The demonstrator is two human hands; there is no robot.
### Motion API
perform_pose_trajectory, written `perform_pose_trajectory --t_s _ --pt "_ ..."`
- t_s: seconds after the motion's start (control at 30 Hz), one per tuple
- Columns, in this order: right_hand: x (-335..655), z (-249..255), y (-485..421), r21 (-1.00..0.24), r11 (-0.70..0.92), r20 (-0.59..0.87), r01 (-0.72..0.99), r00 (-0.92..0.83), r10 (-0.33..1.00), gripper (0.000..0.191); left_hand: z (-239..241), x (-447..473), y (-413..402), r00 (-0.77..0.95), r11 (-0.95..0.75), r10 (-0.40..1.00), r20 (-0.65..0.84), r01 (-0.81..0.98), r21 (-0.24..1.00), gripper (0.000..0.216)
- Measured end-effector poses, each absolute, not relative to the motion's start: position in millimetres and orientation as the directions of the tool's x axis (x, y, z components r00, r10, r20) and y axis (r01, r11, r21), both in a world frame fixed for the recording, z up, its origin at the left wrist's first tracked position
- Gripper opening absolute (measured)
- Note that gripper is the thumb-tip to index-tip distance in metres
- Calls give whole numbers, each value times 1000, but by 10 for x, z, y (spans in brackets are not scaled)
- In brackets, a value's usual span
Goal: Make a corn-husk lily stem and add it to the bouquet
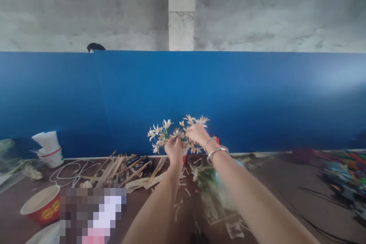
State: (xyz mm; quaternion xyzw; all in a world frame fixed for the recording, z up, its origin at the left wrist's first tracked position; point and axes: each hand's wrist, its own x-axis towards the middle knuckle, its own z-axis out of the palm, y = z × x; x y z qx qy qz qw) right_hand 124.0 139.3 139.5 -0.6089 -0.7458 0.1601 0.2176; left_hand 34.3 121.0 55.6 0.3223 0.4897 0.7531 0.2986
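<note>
and here we are, both hands up at the back of the table (268, 190), right among the white flowers (156, 131). the bunch sits just in front of the blue partition (143, 87), above a red cup (185, 157) that is mostly hidden behind the left hand; whether the stems actually rest in it, i cannot tell. left hand (173, 149): thumb and fingers pinched together, clamped, it seems, on the lower middle of the bunch. right hand (198, 133): fingers curled in at the blossoms higher up, but the tips are buried, so i cannot tell whether they have closed on anything. a silver bangle (217, 153) circles that wrist.

so how far along? the petals are spread, and blossoms fan out on both sides: plenty done here, i'd judge, with the bunch looking full and the work down to detail around the middle. what's left is harder to call. pale dry strips (114, 171) lie heaped to the left of the hands, loose and not part of the bunch; thin scraps are scattered nearer the viewer. clear plastic (219, 198) lies partly behind the right forearm, blurred. farther left, a white cord (73, 173) and a red bowl (45, 207), both well apart from the flowers.
</note>
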Motion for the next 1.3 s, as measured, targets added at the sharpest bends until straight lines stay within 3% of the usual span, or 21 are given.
perform_pose_trajectory --t_s 0.33,0.57,0.63,0.77,0.97,1.13,1.23,1.3 --pt "1256 1413 1372 -493 203 140 846 -153 978 24 514 345 1237 -580 -339 793 186 -165 926 29" --pt "1207 1479 1203 -476 282 265 833 -170 949 14 539 318 1063 -522 -348 821 233 -133 928 35" --pt "1215 1484 1172 -492 325 324 808 -177 929 23 539 297 1018 -504 -334 834 225 -136 933 38" --pt "1253 1486 1148 -563 440 393 700 -242 887 37 541 235 956 -457 -298 867 197 -160 941 39" --pt "1357 1520 1089 -686 569 432 454 -375 820 35 478 127 900 -409 -254 899 156 -196 947 32" --pt "1711 1551 757 -750 604 551 270 -252 796 27 378 -11 590 -385 -285 902 196 -188 940 38" --pt "1952 1337 493 -763 591 599 260 -59 799 29 185 -181 361 -418 -307 859 296 43 951 29" --pt "2018 1048 351 -767 554 611 324 102 785 32 -30 -295 263 -410 -268 828 383 311 912 21"
